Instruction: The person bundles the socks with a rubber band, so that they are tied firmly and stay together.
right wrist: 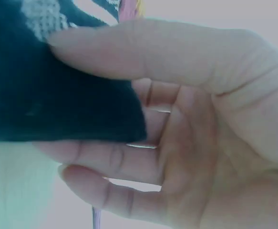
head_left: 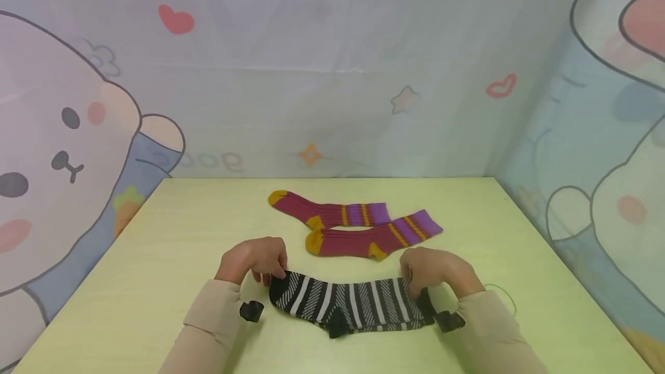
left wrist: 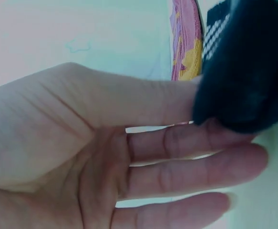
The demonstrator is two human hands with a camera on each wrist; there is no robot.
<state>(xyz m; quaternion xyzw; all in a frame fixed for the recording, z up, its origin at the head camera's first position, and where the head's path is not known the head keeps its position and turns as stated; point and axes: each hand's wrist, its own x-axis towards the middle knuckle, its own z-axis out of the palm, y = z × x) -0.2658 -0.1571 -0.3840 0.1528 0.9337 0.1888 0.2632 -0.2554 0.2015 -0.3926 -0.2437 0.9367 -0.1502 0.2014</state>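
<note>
A pair of black socks with white and grey stripes (head_left: 358, 303) lies stacked near the front of the table, toes to the left. My left hand (head_left: 266, 258) pinches the black toe end between thumb and fingers; the left wrist view shows that dark toe (left wrist: 246, 71) at the fingertips. At the other end my right hand (head_left: 428, 267) pinches the black cuff (right wrist: 72, 105), thumb on top and fingers beneath. Just behind lie two maroon socks with yellow toes and heels and purple cuffs, one nearer (head_left: 358, 241) and one farther (head_left: 332, 212).
The pale yellow table (head_left: 171, 235) ends at a cartoon-printed cloth backdrop (head_left: 332, 74) behind and at both sides. A thin green loop (head_left: 506, 293) lies beside the right forearm. A black piece (head_left: 251, 311) sits at the left wrist, another (head_left: 449, 321) at the right.
</note>
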